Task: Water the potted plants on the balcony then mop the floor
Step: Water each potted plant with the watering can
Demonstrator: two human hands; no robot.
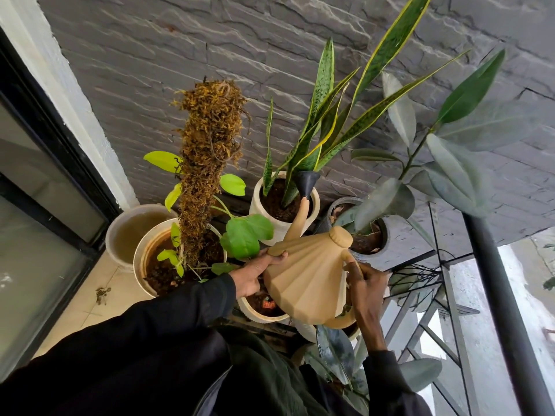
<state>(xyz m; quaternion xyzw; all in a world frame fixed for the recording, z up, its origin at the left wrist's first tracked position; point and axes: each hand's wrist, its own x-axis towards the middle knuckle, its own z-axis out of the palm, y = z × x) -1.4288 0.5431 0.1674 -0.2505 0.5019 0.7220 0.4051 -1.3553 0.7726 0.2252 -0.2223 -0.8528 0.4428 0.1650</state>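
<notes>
Slate wall (180, 55) ahead. My left hand (258, 273) and right hand (365, 285) grip the watering can (306, 277); its spout (300, 219) reaches away over the snake plant pot (256, 205).

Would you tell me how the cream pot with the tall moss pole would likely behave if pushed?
Probably top-heavy: the moss pole rises far above the cream pot, so a push up high may tip it. The pot looks full of soil, so likely heavy. The pole's loose fibres may shed.
</notes>
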